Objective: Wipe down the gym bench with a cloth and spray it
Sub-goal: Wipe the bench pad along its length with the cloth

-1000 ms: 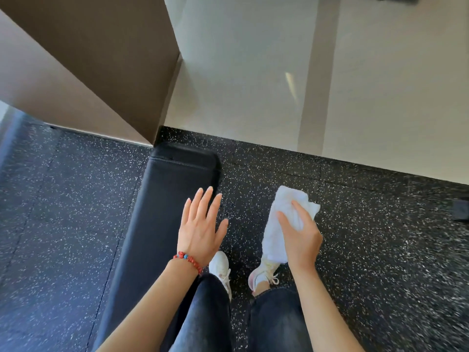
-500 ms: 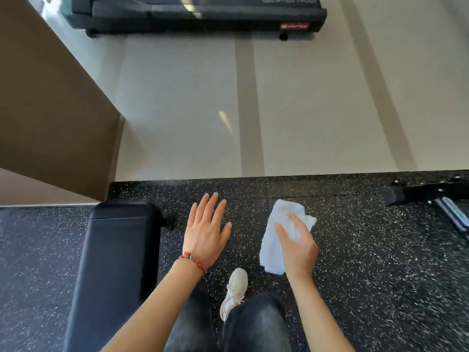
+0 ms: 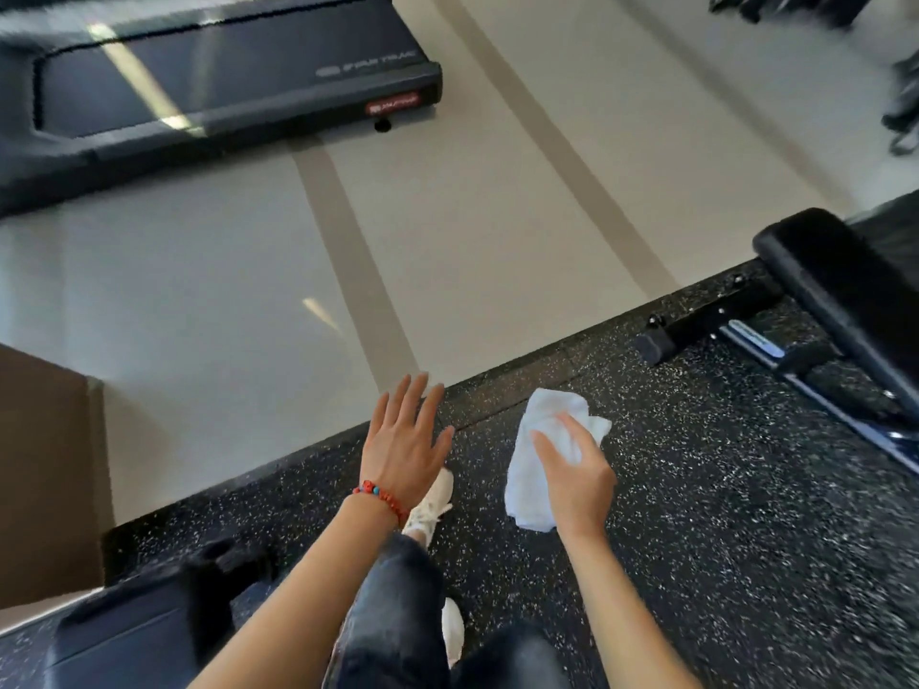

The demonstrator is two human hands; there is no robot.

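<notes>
- Holding a crumpled white cloth [image 3: 539,462], the right hand [image 3: 577,477] has its grip closed on it; the left hand [image 3: 405,447] is spread, empty.
- Both black padded benches [image 3: 845,295] sit well apart from the cloth.
- No spray bottle visible, so wiping looks unstarted, I'd guess.

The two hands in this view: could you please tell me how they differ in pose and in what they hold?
The left hand is open and flat with fingers spread and holds nothing; the right hand is closed on a white cloth. The left wrist bears a red beaded bracelet; the right wrist is bare. Both hang above the speckled black floor mat, touching neither bench.
</notes>
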